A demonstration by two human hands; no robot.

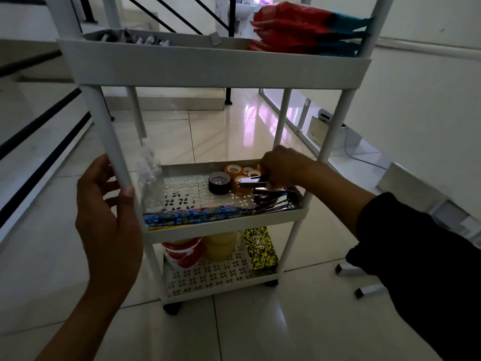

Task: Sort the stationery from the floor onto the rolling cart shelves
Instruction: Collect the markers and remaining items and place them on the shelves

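- Stood white rolling cart on pale glossy floor tiles, three shelves in view.
- Upper shelf: held red and teal packets stacked at its 2 o'clock corner, small white-capped items, too dim to name, at 11 o'clock.
- Middle shelf: carried clear tape rolls at 1 o'clock, a black tape roll just beside them, metal staplers piled at 3 o'clock, blue patterned pencils along the front edge at 6 o'clock, a clear plastic bottle upright at 9 o'clock.
- Right hand, reaching in over the middle shelf, pinched one silver stapler just above the pile, touching the tape rolls or not, unclear.
- Left hand wrapped the front left post of the cart, thumb in front, fingers behind.
- Lower shelf: held a red and white tub at 10 o'clock, yellowish tape rolls at 12 o'clock, a yellow and black patterned box at 2 o'clock.
- Lay two small white pieces with dark ends on the tiles at 4 o'clock of the cart.
- Showed a black stair railing beyond the cart at 12 o'clock and a white wall at 3 o'clock.
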